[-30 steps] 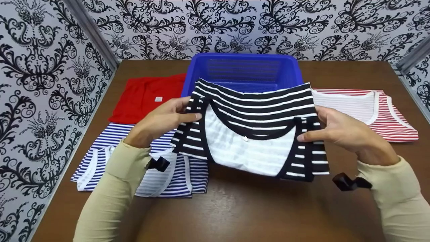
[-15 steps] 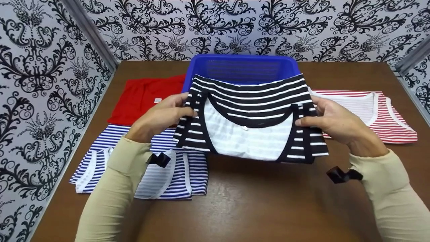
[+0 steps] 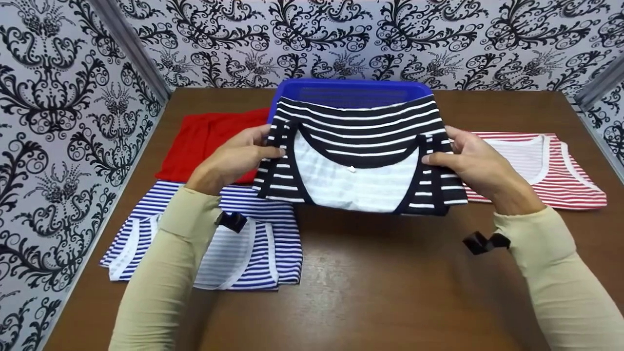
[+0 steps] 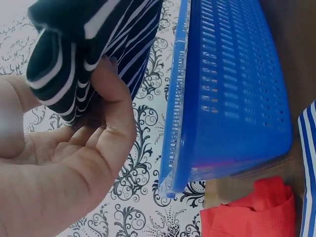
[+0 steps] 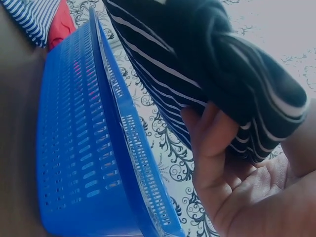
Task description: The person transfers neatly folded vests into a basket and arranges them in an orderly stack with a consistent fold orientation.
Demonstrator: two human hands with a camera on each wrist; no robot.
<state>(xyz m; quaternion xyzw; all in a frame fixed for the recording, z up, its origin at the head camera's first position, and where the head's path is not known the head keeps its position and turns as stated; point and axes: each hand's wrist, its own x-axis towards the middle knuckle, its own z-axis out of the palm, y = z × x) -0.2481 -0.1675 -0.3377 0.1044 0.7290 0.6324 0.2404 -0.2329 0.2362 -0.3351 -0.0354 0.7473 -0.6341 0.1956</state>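
Note:
A folded black-and-white striped tank top [image 3: 360, 131] with black trim and a pale inside hangs between my two hands. My left hand [image 3: 239, 153] pinches its left side, thumb on the front and fingers behind. On the opposite side my right hand [image 3: 480, 163] grips the fabric the same way. In the head view the tank top overlaps the front of a blue plastic basket [image 3: 351, 85]. Both wrist views show the folded layers held above the level of the basket's rim, with the perforated basket wall [image 4: 237, 89] beside them.
Folded red cloth [image 3: 195, 146] lies left of the basket. In front of it is a blue-and-white striped tank top [image 3: 263, 243]. A red-and-white striped tank top [image 3: 570, 175] lies at the right. Patterned walls [image 3: 341, 39] border the brown table [image 3: 341, 292] behind and at left.
Both hands have carried the striped tank top upward and away from me in the head view, so it covers more of the basket. The other garments have stayed in place.

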